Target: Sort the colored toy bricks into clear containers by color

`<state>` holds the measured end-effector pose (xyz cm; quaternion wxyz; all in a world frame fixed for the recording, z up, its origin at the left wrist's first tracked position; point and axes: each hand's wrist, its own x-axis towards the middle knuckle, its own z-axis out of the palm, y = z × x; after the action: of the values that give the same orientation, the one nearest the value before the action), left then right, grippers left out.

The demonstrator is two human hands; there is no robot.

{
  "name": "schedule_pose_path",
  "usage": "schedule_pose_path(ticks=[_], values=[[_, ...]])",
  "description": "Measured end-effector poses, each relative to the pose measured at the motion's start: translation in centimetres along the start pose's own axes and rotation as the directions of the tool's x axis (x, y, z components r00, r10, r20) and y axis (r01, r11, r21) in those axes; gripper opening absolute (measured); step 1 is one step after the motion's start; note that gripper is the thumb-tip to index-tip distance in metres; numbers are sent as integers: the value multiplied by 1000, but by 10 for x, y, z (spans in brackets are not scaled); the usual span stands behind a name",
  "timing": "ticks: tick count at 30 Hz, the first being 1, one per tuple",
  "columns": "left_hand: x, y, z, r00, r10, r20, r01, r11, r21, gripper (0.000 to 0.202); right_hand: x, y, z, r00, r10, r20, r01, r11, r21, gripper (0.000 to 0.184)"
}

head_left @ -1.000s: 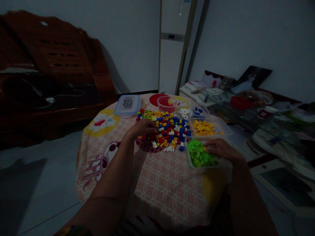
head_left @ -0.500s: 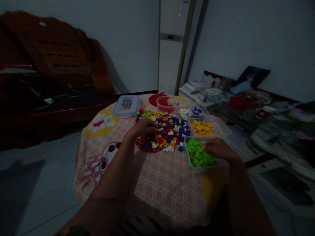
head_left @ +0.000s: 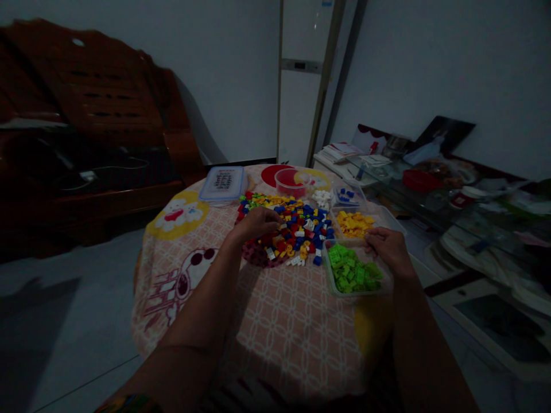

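My left hand (head_left: 258,222) is over a mixed pile of toy building bricks (head_left: 297,226) in red, blue, yellow and white. Its fingers are curled down and pressed together at the pile; whatever they hold is hidden. My right hand (head_left: 387,248) is at the near right edge of a clear box of yellow bricks (head_left: 353,222), its fingers bent and slightly apart. No brick shows in them. Just below that hand stands a clear box of green bricks (head_left: 350,271).
Beyond the pile are a round clear tub (head_left: 293,183), white bricks (head_left: 321,198) and a clear box with a few blue bricks (head_left: 345,195). A blue-rimmed lid (head_left: 222,183) lies at the back left of the patterned tablecloth (head_left: 293,321). A cluttered glass table (head_left: 387,178) stands right.
My right hand has moved away from above the green bricks to the edge of the yellow box. The yellow brick at its fingertips no longer shows. My left hand has shifted slightly right over the pile.
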<state>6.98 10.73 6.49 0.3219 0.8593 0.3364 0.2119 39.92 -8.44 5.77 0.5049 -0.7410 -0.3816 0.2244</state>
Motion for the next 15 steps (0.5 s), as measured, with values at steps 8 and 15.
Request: schedule_pose_path(ticks=[8, 15], values=[[4, -6, 11, 999, 44, -7, -45, 998, -41, 28, 6, 4, 5, 975, -55, -215, 77, 992, 96, 46], [3, -2, 17, 999, 30, 18, -27, 991, -134, 29, 4, 9, 12, 974, -56, -220, 58, 998, 3, 37]])
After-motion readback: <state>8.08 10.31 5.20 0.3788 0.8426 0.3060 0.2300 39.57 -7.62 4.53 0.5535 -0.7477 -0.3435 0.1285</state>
